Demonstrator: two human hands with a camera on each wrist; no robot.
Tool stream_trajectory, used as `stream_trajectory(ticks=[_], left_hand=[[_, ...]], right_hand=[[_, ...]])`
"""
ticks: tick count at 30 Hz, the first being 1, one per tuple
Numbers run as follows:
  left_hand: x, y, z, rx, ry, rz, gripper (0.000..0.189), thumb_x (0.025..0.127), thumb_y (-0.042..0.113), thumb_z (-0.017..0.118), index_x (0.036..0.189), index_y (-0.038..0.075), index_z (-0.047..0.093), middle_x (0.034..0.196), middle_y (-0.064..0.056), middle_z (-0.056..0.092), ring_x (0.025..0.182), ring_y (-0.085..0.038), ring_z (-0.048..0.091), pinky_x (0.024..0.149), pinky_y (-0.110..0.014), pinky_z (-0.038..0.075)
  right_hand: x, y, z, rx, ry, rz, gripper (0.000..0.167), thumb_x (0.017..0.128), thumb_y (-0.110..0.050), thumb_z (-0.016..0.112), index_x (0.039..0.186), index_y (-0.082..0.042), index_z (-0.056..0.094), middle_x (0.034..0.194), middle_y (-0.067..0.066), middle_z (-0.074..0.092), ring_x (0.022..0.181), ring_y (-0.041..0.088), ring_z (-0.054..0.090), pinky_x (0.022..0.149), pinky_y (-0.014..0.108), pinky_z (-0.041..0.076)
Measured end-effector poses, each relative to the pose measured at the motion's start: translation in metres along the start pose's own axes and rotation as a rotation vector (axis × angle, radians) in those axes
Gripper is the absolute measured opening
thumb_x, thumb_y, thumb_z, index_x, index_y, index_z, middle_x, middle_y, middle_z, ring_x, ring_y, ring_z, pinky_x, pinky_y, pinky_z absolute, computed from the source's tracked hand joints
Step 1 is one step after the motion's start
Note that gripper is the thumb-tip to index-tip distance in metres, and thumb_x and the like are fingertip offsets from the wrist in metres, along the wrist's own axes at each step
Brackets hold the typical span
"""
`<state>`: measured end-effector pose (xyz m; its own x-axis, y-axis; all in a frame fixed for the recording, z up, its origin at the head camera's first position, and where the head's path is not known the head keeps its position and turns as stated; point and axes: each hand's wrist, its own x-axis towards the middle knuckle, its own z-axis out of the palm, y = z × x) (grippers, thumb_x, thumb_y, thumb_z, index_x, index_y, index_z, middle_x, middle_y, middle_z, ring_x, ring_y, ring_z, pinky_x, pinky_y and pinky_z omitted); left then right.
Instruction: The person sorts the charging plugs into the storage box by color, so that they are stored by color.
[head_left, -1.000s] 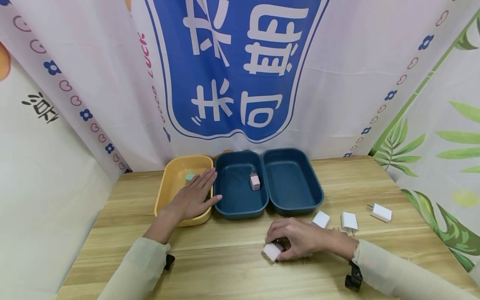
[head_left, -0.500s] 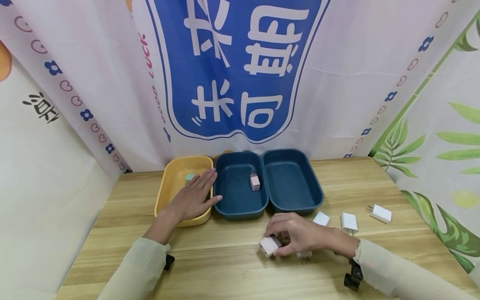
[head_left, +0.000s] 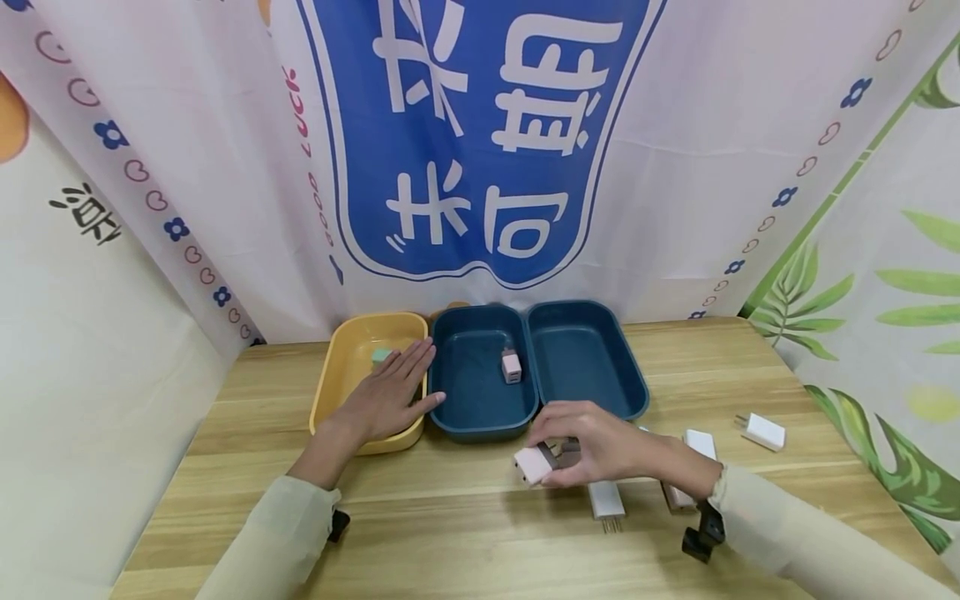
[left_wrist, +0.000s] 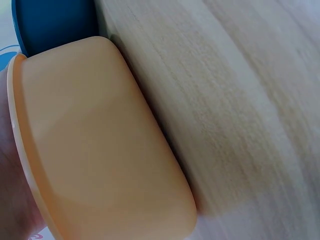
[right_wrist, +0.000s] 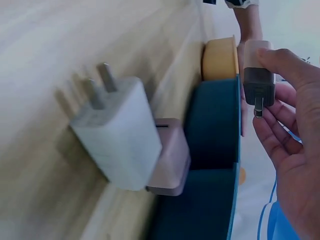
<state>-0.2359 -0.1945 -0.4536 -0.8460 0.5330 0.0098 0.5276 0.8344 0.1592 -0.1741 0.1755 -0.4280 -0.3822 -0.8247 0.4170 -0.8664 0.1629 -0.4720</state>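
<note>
My right hand pinches a pink and grey charger plug between thumb and fingers, over the wood in front of the blue boxes. In the right wrist view, the metal prongs of this charger point towards the palm side. My left hand lies with straight fingers across the right rim of the yellow box. A mint-green block shows inside, partly hidden by that hand. Another pink charger lies in the middle blue box.
The right blue box adjoins the middle one. White chargers, one with prongs facing the front, lie on the wooden table around the right forearm. A pink charger sits behind a white one. A printed curtain hangs behind.
My right hand has lifted the pink and grey charger and moved it slightly away from me, towards the boxes. A white charger beneath it has come into view. My left hand stays put.
</note>
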Motion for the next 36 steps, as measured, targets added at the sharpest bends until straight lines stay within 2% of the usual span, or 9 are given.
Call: stream_trajectory(ticks=[8, 17, 24, 29, 36], left_hand=[[0.001, 0.0, 0.001, 0.009, -0.005, 0.0, 0.089, 0.109, 0.068, 0.031, 0.17, 0.007, 0.013, 0.179, -0.01, 0.008, 0.165, -0.03, 0.009, 0.133, -0.052, 0.011], [0.001, 0.001, -0.001, 0.001, -0.018, -0.011, 0.088, 0.109, 0.066, 0.036, 0.171, 0.007, 0.012, 0.179, -0.007, 0.005, 0.165, -0.027, 0.006, 0.134, -0.05, 0.008], [0.001, 0.0, 0.0, 0.004, -0.012, -0.005, 0.089, 0.109, 0.067, 0.034, 0.171, 0.008, 0.012, 0.179, -0.008, 0.006, 0.165, -0.028, 0.007, 0.134, -0.051, 0.009], [0.0, -0.001, 0.001, 0.006, -0.009, -0.006, 0.088, 0.109, 0.067, 0.033, 0.17, 0.007, 0.014, 0.179, -0.008, 0.006, 0.165, -0.029, 0.008, 0.134, -0.051, 0.01], [0.0, 0.002, -0.002, 0.004, -0.009, -0.011, 0.088, 0.109, 0.065, 0.036, 0.17, 0.007, 0.013, 0.179, -0.008, 0.006, 0.165, -0.028, 0.007, 0.134, -0.05, 0.009]], right_hand=[[0.012, 0.002, -0.01, -0.017, 0.031, 0.037, 0.041, 0.084, -0.021, 0.092, 0.12, -0.01, 0.078, 0.117, 0.0, 0.074, 0.105, 0.012, 0.069, 0.084, 0.035, 0.064], [0.028, 0.008, -0.02, -0.028, 0.075, 0.042, 0.038, 0.083, -0.017, 0.092, 0.117, -0.009, 0.078, 0.115, 0.003, 0.075, 0.103, 0.015, 0.071, 0.082, 0.041, 0.065], [0.041, 0.017, -0.025, -0.039, 0.116, 0.097, 0.038, 0.082, -0.022, 0.093, 0.115, -0.012, 0.079, 0.115, 0.0, 0.076, 0.099, 0.012, 0.07, 0.084, 0.032, 0.063], [0.051, 0.024, -0.027, -0.023, 0.145, 0.137, 0.037, 0.081, -0.02, 0.094, 0.114, -0.011, 0.08, 0.112, 0.002, 0.076, 0.092, 0.013, 0.067, 0.08, 0.029, 0.062], [0.062, 0.032, -0.03, -0.044, 0.182, 0.172, 0.037, 0.081, -0.022, 0.094, 0.112, -0.008, 0.081, 0.111, 0.004, 0.077, 0.092, 0.02, 0.071, 0.077, 0.047, 0.064]])
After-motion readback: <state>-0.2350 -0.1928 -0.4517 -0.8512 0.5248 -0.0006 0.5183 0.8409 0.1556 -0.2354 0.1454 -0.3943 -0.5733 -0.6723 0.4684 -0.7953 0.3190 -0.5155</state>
